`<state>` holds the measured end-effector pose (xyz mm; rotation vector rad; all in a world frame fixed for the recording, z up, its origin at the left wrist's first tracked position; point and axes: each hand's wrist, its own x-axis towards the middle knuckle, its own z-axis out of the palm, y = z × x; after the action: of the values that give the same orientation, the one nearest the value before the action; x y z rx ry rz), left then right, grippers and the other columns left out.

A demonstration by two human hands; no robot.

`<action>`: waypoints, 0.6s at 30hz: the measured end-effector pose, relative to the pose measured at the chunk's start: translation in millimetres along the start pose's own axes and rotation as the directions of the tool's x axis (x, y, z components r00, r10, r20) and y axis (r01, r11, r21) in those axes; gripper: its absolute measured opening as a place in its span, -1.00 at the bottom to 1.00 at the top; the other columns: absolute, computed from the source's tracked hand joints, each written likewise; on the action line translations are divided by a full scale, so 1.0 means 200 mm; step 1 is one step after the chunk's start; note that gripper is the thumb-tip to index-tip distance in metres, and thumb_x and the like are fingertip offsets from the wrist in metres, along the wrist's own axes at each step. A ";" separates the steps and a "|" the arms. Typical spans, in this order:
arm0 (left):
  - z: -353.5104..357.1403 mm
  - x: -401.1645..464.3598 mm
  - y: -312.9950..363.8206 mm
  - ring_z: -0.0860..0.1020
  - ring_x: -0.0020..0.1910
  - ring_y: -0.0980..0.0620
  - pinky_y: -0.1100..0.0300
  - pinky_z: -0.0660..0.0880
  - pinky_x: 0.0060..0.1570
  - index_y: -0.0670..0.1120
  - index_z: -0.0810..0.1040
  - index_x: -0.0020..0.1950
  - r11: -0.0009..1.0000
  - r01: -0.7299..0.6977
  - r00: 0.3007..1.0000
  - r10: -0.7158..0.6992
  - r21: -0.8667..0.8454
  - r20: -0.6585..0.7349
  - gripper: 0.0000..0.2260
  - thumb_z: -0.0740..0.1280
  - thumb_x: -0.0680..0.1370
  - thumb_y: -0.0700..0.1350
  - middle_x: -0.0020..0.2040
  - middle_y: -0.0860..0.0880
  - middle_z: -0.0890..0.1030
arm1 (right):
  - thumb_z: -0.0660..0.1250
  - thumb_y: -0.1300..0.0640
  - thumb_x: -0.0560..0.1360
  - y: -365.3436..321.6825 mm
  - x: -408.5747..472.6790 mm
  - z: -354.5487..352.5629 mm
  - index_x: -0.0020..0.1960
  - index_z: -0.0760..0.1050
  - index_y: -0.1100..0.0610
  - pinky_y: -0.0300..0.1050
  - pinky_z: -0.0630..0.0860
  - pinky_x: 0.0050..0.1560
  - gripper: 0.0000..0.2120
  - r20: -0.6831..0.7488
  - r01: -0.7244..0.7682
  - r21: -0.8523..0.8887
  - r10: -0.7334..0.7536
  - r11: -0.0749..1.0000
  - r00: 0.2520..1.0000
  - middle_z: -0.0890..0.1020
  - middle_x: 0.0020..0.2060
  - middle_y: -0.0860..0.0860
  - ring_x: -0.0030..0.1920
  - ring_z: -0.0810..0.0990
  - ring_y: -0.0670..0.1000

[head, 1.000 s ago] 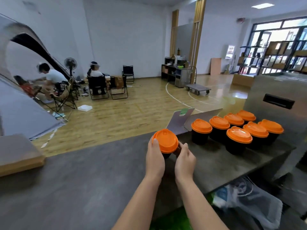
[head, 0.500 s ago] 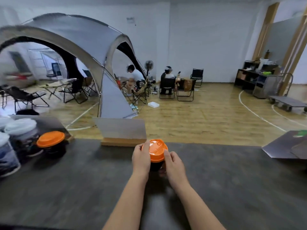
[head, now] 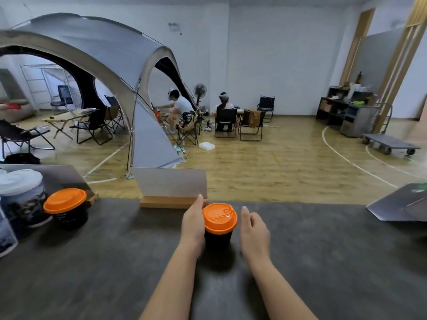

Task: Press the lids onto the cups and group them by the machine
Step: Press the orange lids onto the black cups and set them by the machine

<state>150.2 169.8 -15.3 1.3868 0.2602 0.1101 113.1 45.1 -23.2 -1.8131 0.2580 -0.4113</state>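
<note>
Contact is on one side only: my left hand [head: 193, 224] lies against the left wall of the black paper cup with the orange plastic lid [head: 219, 225], fingers nearly straight, while my right hand [head: 254, 229] hangs just beside the cup, relaxed, loosely open and holding nothing. The cup stands upright on the dark grey counter [head: 92, 262], long axis vertical, lid uppermost. A second black cup with an orange lid [head: 65, 207] stands well apart to the left.

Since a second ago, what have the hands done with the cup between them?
The right hand has let go and drawn off to the side, open. The left hand stays against the black cup, which now stands on the dark counter instead of being held at the grouped cups. Its orange lid is still on.
</note>
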 end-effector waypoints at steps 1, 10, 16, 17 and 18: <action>0.00 0.01 -0.02 0.65 0.05 0.00 0.05 0.52 0.16 -0.01 0.67 0.02 0.999 -0.051 0.998 0.051 -0.010 -0.041 -0.65 0.18 0.61 0.16 -0.02 -0.01 0.72 | 0.18 -0.08 0.60 -0.01 0.02 0.01 -0.19 0.43 0.07 -0.22 0.38 -0.19 -0.72 -0.018 0.014 0.043 -0.013 0.999 1.000 0.57 -0.23 -0.03 -0.20 0.50 -0.08; 0.09 -0.08 -0.18 0.62 -0.02 0.03 0.24 0.55 -0.12 0.01 0.59 0.12 0.955 -0.285 0.956 0.277 -0.086 -0.095 -0.75 0.21 0.56 0.06 0.07 -0.05 0.64 | 0.18 -0.05 0.53 0.01 0.09 0.20 0.00 0.63 -0.05 0.02 0.61 0.05 -0.74 0.104 0.011 0.317 -0.046 0.948 0.994 0.68 -0.04 -0.05 0.03 0.64 0.03; 0.10 -0.01 -0.24 0.63 -0.02 0.08 0.20 0.58 -0.14 -0.06 0.59 0.13 0.928 -0.362 0.931 0.354 -0.087 -0.092 -0.68 0.16 0.53 0.03 0.05 -0.02 0.64 | 0.13 0.10 0.66 0.05 0.10 0.21 0.00 0.60 -0.10 -0.09 0.62 -0.01 -0.73 0.086 0.064 0.237 -0.087 0.969 0.992 0.65 -0.05 -0.14 0.00 0.62 -0.06; 0.10 -0.01 -0.24 0.62 -0.01 0.08 0.20 0.58 -0.14 -0.07 0.59 0.14 0.922 -0.375 0.926 0.368 -0.094 -0.087 -0.68 0.16 0.54 0.03 0.05 -0.02 0.64 | 0.13 0.10 0.66 0.05 0.10 0.21 -0.01 0.60 -0.10 -0.11 0.61 -0.02 -0.72 0.086 0.064 0.236 -0.086 0.970 0.993 0.65 -0.06 -0.14 0.00 0.62 -0.06; 0.10 -0.01 -0.24 0.62 -0.01 0.08 0.21 0.58 -0.13 -0.08 0.59 0.14 0.919 -0.383 0.923 0.376 -0.097 -0.085 -0.67 0.16 0.53 0.04 0.05 -0.02 0.64 | 0.13 0.10 0.66 0.06 0.11 0.21 -0.01 0.60 -0.10 -0.11 0.61 -0.02 -0.72 0.089 0.057 0.240 -0.080 0.969 0.993 0.65 -0.06 -0.13 0.00 0.61 -0.06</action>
<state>148.9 140.9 -59.2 1.3093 0.0333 0.4866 150.0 71.4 -40.8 -1.6042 0.0738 -0.3829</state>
